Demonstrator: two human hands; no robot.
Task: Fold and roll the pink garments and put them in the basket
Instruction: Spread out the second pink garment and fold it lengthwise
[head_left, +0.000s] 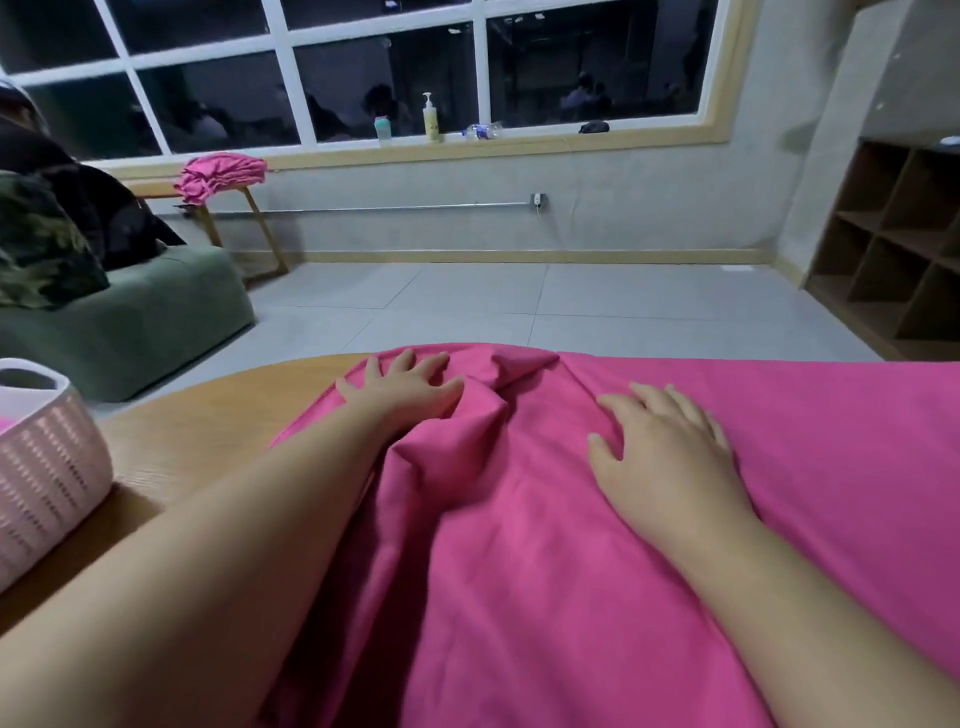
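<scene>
Both palms flat on pink garment (519, 545), left hand (402, 392) and right hand (670, 452) fingers spread; ridge between fingertips, likely trapped into fold.

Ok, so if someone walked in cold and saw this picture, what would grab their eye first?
First, the big pink garment spread over the wooden table, with the left hand and right hand pressed flat on it. Next, the pink basket at the table's left edge. Then a second pile of pink clothes on a stand beneath the window.
</scene>
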